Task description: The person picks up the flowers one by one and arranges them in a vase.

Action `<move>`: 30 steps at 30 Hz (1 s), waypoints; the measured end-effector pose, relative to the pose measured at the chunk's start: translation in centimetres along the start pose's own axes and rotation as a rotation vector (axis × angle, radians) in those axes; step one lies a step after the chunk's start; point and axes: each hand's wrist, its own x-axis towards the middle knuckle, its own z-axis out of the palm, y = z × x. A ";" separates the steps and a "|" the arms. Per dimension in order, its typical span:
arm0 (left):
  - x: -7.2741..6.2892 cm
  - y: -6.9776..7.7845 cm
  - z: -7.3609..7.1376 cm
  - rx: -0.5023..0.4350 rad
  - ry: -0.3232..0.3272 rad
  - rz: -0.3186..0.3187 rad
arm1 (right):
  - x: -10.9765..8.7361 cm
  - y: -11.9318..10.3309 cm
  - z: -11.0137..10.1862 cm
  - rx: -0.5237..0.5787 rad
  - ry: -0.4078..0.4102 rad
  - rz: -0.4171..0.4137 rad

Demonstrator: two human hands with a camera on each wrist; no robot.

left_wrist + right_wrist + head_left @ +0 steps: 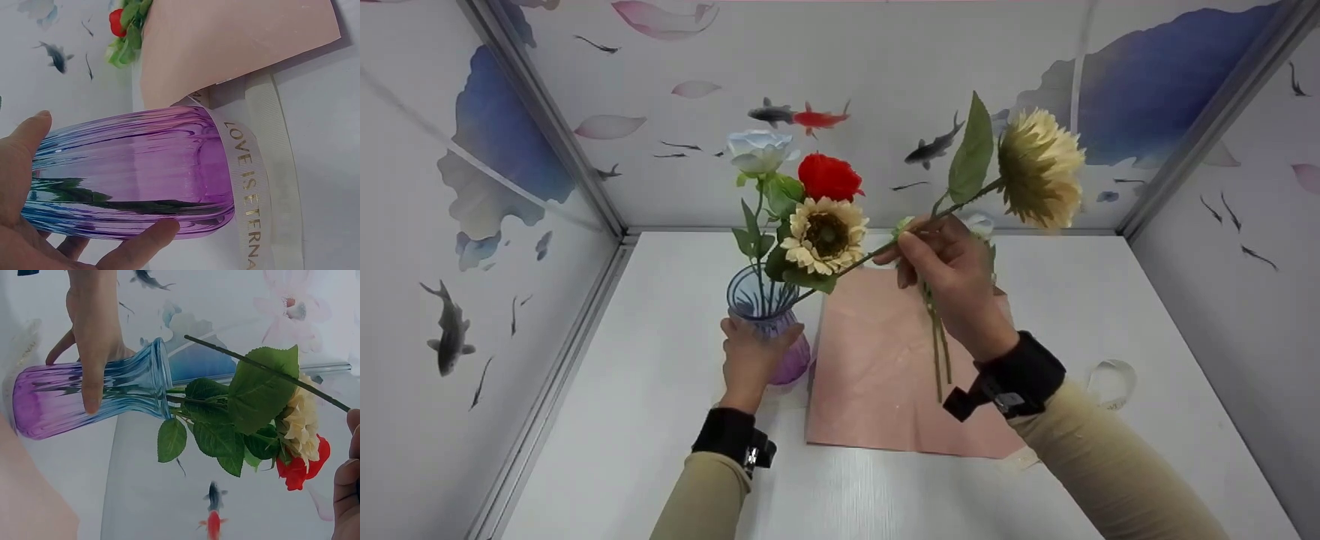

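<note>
A glass vase, blue at the top and purple below, stands on the table. My left hand holds it round the side, thumb and fingers spread about the glass. In the vase are a pale blue-white rose, a red rose and a cream sunflower with a brown centre. My right hand pinches the stem of another pale yellow sunflower, its head tilted up to the right. That flower's bare stem slants toward the vase; in the right wrist view its tip lies outside the rim.
Pink wrapping paper lies right of the vase, with more flower stems on it, their heads partly hidden behind my right hand. A lettered ribbon lies by the vase base. A pale ribbon loop sits at right. Printed panels wall the table.
</note>
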 end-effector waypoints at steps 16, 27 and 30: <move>0.1 -0.1 0.1 -0.013 -0.002 -0.011 | 0.2 1.4 2.7 -0.333 -0.082 -0.153; 0.3 -0.1 0.1 -0.001 -0.005 -0.006 | -0.1 3.4 4.2 -0.447 -0.130 -0.118; 0.3 -0.1 0.1 -0.004 -0.013 -0.013 | -0.2 4.0 4.5 -0.522 -0.153 -0.142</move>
